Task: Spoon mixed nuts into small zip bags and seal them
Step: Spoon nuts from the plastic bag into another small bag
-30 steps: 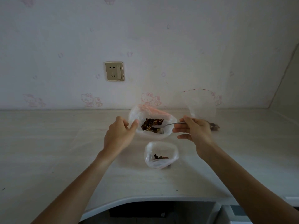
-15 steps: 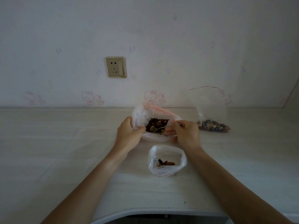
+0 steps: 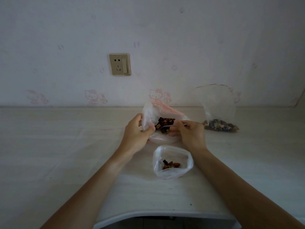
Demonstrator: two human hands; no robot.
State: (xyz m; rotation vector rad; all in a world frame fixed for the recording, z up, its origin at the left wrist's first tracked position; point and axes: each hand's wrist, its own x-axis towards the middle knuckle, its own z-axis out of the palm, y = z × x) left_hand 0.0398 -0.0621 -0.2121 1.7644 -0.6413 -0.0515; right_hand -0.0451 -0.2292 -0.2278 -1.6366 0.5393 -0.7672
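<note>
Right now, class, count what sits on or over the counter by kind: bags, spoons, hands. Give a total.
Bags: 3, the big bag, the small bag and the far bag
Spoons: 1, the spoon
Hands: 2, the left hand and the right hand
Total: 6

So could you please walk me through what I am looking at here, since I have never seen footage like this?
There is no machine: a person wears a camera on the head, looking forward and down at their own bare hands over a pale countertop. The left hand holds open a large plastic bag of mixed nuts. The right hand holds a spoon dipped into it. Nearer the person stands an open small zip bag with a few nuts. To the right stands another zip bag of nuts. A wall socket is behind.
</note>
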